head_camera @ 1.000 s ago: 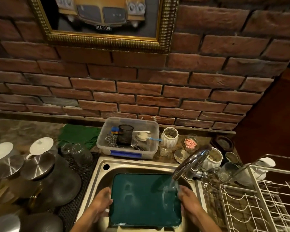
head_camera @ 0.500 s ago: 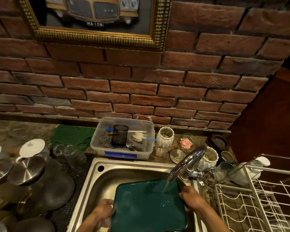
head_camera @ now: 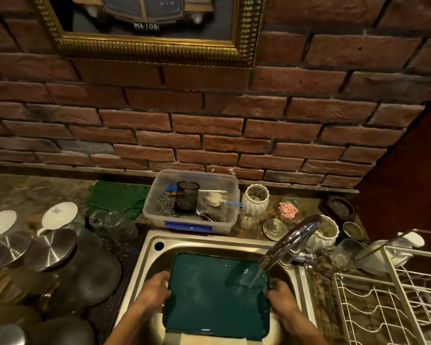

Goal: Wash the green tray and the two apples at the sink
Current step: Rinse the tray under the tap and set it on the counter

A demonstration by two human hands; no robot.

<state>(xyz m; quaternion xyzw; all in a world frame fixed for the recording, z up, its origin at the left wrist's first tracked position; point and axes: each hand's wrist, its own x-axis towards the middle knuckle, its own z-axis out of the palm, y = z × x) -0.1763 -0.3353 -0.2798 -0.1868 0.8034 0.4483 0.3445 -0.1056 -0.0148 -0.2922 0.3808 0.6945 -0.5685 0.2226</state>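
hands [head_camera: 157, 291] gripping tray [head_camera: 209, 295], faucet [head_camera: 290, 241] overhead

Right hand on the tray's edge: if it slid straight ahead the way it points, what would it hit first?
Probably the water stream and faucet spout just beyond the right hand; depth is unclear.

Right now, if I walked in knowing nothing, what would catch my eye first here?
Probably the green tray, held by its side edges in the left hand and right hand over the steel sink, with water from the tap splashing on its right part. Above, a gold frame hangs on the brick wall. A white rack stands to the right.
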